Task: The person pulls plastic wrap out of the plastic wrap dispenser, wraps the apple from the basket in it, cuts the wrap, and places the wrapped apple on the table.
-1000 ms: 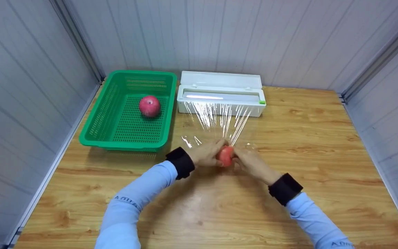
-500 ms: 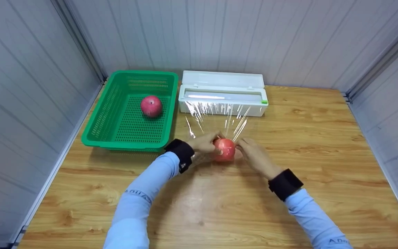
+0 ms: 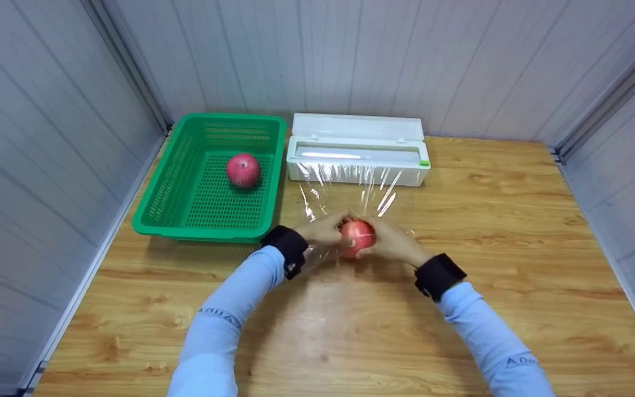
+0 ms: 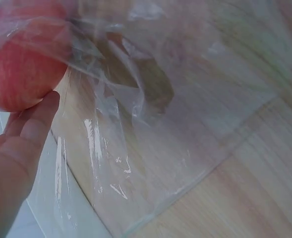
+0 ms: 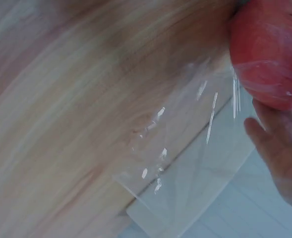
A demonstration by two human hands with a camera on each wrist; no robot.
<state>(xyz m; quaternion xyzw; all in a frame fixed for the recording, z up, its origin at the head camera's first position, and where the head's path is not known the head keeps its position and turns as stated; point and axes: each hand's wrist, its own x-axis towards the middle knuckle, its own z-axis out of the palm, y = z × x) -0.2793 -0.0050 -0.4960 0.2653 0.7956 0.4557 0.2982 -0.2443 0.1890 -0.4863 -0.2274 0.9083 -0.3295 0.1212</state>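
Observation:
A red apple [image 3: 358, 237], partly covered by clear plastic wrap, sits near the table's middle between my two hands. My left hand [image 3: 324, 230] grips its left side, with the thumb toward me. On the opposite side my right hand [image 3: 397, 242] curls round the apple and holds it. Pleated, shiny plastic wrap [image 3: 359, 196] stretches from the apple back to a white dispenser box [image 3: 359, 172]. In the left wrist view a loose sheet of wrap [image 4: 185, 144] spreads out beside the apple [image 4: 27, 69]. Some fingers are hidden behind the fruit.
At the back left stands a green perforated basket [image 3: 155, 227] with another red apple [image 3: 243, 171] inside. The dispenser's lid [image 3: 357, 127] is raised toward the back wall. Panelled walls border the wooden table [image 3: 317, 342] at the back and sides.
The apple has turned and shifted slightly away from me. My right hand was drawn back from it half a second ago and now lies against it. The left hand has stayed with the apple.

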